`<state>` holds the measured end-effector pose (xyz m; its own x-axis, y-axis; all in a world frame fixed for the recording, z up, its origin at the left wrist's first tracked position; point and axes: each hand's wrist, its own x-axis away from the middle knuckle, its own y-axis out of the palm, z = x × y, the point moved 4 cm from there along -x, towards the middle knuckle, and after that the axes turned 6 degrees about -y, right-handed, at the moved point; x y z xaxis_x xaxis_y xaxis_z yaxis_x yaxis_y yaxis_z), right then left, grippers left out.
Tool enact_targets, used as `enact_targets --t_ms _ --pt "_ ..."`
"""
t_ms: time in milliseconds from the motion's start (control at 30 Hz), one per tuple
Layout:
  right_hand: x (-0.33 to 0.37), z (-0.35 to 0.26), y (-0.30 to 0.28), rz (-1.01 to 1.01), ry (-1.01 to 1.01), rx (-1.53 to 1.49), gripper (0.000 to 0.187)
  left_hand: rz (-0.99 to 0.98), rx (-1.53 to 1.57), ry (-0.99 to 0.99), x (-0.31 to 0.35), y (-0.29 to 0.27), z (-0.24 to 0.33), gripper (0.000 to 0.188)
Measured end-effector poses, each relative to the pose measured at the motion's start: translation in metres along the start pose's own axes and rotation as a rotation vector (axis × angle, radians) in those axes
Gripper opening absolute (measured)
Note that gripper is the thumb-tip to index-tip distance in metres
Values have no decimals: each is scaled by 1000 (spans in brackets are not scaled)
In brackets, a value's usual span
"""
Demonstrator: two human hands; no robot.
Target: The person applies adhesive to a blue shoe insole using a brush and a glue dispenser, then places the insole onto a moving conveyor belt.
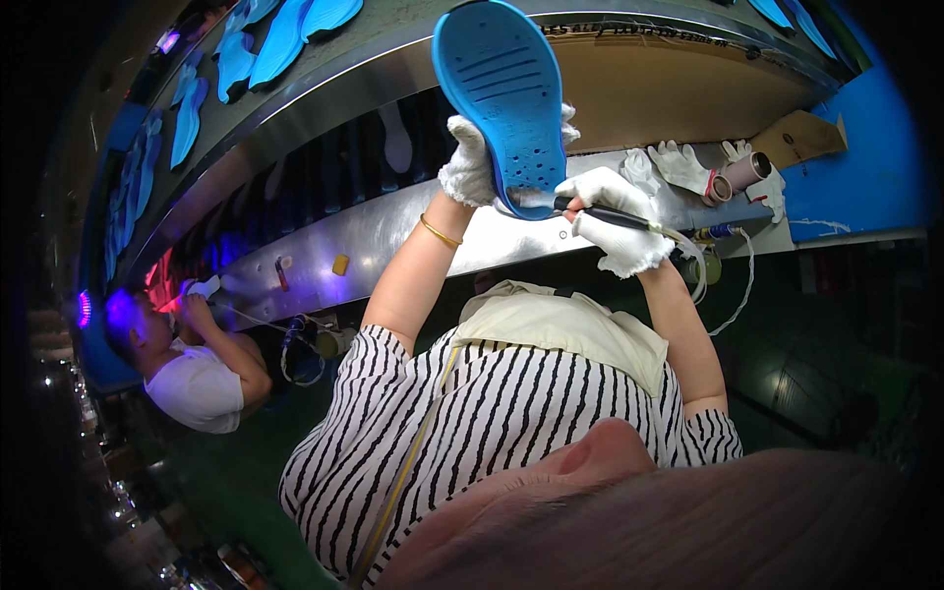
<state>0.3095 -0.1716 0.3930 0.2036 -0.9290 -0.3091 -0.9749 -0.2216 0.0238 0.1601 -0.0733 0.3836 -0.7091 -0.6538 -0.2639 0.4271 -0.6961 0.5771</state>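
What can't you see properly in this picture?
Head view only:
- The left hand: its fingers are hidden behind the blue shoe sole.
- The tool tip: too small to tell what it does at the sole's edge.
- The tool's cord: its end is lost in the dark under the bench.
- The right hand: glove hides the grip.

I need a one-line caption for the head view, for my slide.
Gloved left hand holds a blue shoe sole upright while the gloved right hand presses a dark pen-like tool against its lower edge.
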Motion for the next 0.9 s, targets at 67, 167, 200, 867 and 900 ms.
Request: enact_targets --t_ms 67,167,200,867,900 --pt "-3 6 -5 -101 62 82 7 -22 -73 -5 -4 4 4 115" --pt "0 13 -15 -176 318 -291 6 -51 -208 -121 -8 11 9 108" --pt "1 14 -18 -177 329 -349 7 -22 -233 -167 -9 7 7 106" --pt "-7 -13 -16 -213 -195 180 14 304 -586 -631 -20 -2 5 76" --pt "-11 -18 -20 -154 -230 206 14 325 -568 -589 -19 0 6 75"
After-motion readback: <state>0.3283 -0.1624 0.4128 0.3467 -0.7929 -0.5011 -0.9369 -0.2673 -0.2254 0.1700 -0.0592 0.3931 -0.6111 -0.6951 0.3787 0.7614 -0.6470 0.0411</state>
